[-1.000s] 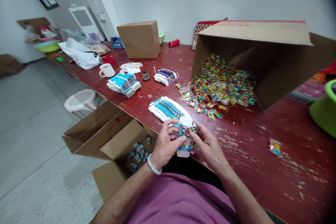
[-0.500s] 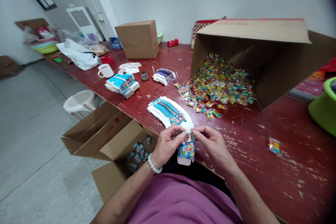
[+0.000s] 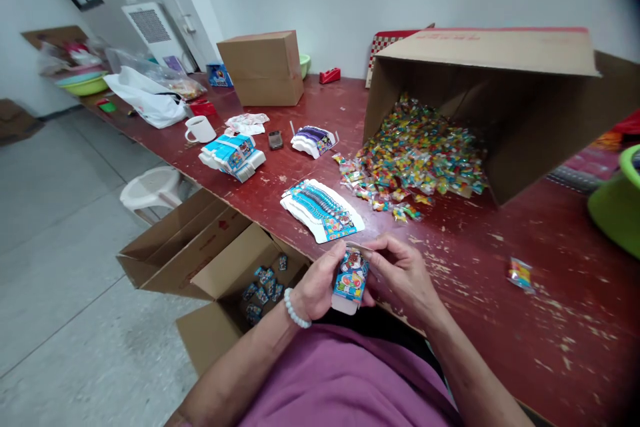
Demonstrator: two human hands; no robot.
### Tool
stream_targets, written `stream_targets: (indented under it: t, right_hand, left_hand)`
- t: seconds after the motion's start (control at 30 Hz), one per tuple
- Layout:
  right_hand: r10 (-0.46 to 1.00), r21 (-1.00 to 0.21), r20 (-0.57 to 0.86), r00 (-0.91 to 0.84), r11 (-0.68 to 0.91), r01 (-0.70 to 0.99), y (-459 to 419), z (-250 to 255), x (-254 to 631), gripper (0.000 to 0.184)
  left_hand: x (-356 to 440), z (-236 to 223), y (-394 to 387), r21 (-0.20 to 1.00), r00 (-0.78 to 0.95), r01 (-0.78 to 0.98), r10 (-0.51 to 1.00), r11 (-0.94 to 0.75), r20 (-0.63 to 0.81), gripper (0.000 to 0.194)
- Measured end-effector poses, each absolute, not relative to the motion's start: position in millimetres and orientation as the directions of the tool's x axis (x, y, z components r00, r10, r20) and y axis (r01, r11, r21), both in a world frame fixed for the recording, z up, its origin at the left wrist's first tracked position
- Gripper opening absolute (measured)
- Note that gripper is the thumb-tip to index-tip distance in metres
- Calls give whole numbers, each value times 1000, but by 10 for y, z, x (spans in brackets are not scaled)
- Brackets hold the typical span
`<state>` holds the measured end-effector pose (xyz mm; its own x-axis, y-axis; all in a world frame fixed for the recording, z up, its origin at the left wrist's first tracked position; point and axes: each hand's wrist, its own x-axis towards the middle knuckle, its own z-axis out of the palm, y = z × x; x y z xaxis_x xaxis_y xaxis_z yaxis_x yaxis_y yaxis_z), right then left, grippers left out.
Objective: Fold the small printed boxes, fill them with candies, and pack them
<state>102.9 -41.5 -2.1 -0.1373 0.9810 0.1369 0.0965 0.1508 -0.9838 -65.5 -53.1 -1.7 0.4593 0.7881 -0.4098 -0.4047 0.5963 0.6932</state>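
While in left hand, carton open below

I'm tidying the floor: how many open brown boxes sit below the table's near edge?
2: one box nearest the white stool, another box holding small blue packs, nearer the left hand. Others may hide under the table.

L hand now wraps sm. box; top flap bent over.

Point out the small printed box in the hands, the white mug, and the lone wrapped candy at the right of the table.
Small printed box [image 3: 351, 275]: head view, on its printed front panel.
White mug [image 3: 203, 130]: head view, on its outer wall.
Lone wrapped candy [image 3: 521, 273]: head view, middle of its wrapper.
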Motion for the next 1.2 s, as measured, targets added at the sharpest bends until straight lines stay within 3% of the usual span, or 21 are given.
stream_targets:
  t: [0.13,0.4,0.57,0.73,0.87,0.97,1.03,1.13,1.2]
  right_hand:
    - [943,-943,198,-268,257,210,-436,40,1059,18]
    - [968,-986,39,-248,77,145,-368,156,1048,16]
    - [970,-998,-28,-242,-16,53,-325,138,1061,19]
    - [930,-975,163,-329,203,93,-410,57,1082,16]
    - [893,-890,343,-292,408,203,-496,-41,1044,10]
    - [923,-916,215,-319,304,262,-381,-143,1148,19]
    - [960,-925,87,-267,177,336,-172,-227,1329,27]
    - [980,-755,143,136,19,656,245,-373,1675,30]
    - [958,-697,144,250,-81,713,482,-472,1864,33]
  left_hand:
    - [-613,-28,-521,712,389,-385,803,587,-452,56]
    - [-544,-16,-510,816,342,-250,836,522,-430,73]
    - [-560,-20,-495,879,357,-177,862,442,-361,71]
    - [-560,-13,-497,845,358,-244,854,476,-378,68]
    - [-513,-44,-505,800,379,-285,829,528,-412,64]
    - [-496,-44,-475,776,410,-332,823,537,-394,54]
    - [-510,-30,-433,756,409,-375,828,536,-384,53]
    - [-563,-26,-376,776,371,-370,847,511,-382,47]
    - [-611,-52,-361,815,363,-317,856,486,-369,44]
